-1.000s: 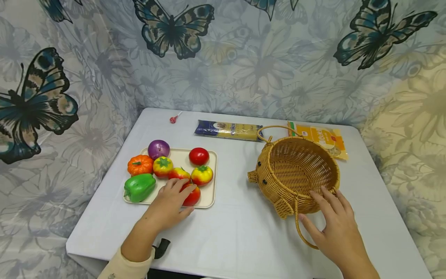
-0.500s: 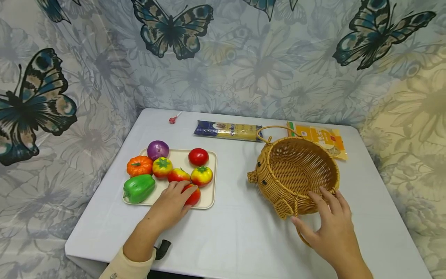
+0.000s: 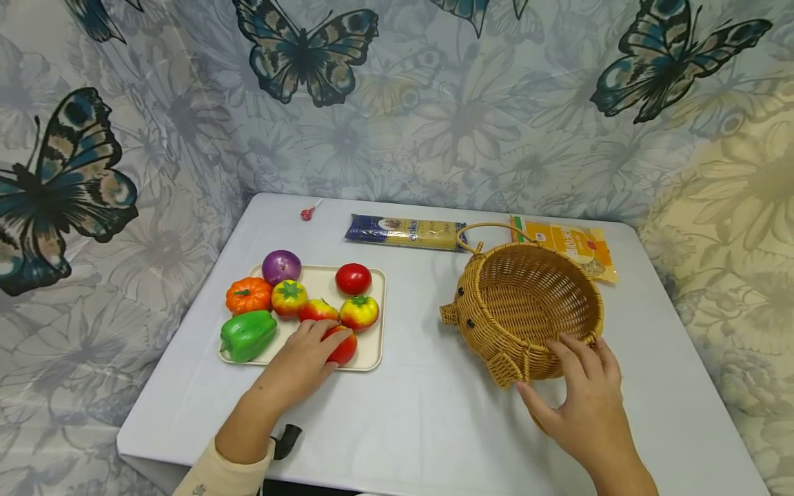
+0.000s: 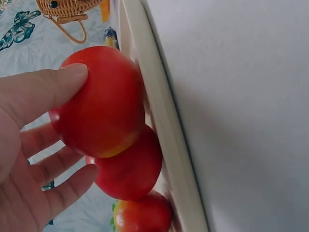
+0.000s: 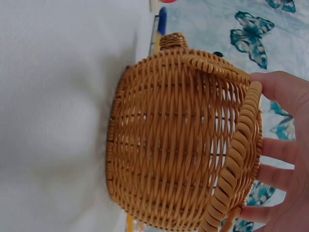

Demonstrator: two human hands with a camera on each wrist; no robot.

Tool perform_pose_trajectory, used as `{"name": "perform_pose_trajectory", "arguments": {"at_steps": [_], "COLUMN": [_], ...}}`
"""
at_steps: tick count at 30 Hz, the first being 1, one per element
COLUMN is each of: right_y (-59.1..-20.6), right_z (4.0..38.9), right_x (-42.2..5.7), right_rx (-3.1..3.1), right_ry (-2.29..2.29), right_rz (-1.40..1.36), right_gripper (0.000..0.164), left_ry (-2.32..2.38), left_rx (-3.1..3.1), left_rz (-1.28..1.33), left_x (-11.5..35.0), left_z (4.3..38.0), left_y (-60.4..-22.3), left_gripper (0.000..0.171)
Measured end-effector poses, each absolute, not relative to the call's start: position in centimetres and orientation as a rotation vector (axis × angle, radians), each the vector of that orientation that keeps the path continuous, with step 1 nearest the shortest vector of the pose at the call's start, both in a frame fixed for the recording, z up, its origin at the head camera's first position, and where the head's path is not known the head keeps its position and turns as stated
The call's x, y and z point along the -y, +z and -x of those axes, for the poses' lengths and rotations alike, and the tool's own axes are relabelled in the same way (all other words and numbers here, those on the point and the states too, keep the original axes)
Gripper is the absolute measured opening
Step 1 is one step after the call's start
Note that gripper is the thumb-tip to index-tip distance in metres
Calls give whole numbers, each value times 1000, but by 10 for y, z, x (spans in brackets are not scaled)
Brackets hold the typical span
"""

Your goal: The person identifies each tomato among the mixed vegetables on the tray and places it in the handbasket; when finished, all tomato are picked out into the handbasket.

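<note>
My left hand reaches over the front of a cream tray and holds a red tomato. In the left wrist view the thumb lies on top of the tomato, while the other fingers spread along its far side. Over on the right stands a wicker basket shaped like a pig, its inside bare. My right hand grips the basket's near rim, with several fingers over the edge. The right wrist view has the thumb against the rope-like handle, which lies along the rim.
The tray also bears a green pepper, an orange pumpkin, a purple round vegetable and several red or yellow-red tomatoes. Behind lie a lollipop, a blue-and-yellow packet and an orange packet.
My right hand has shifted slightly left, its thumb coming against the basket's handle. The handle's dangling loop has swung up toward the basket. My left hand has settled more closely around the tomato.
</note>
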State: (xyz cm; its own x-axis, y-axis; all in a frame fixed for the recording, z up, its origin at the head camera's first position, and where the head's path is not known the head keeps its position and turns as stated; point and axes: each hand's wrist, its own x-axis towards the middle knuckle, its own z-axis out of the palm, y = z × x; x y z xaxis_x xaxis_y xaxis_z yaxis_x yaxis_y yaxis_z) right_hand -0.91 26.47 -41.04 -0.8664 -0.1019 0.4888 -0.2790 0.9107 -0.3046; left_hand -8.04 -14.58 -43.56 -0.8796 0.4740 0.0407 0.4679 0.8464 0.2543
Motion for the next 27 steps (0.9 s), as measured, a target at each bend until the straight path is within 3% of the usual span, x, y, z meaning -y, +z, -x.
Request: {"name": "perform_pose_trajectory", "arguments": {"at_steps": [27], "right_y": [-411], "right_z": [9], "right_x": [-270], "right_rx": [2529], "right_ry": [507], "right_rz": [-359], "right_gripper": [70], "left_ry": [393], "left_rx": [-3044], "left_rz": [-908], "left_x": [129], "left_z": [94], "left_y": [-390], "left_gripper": [59]}}
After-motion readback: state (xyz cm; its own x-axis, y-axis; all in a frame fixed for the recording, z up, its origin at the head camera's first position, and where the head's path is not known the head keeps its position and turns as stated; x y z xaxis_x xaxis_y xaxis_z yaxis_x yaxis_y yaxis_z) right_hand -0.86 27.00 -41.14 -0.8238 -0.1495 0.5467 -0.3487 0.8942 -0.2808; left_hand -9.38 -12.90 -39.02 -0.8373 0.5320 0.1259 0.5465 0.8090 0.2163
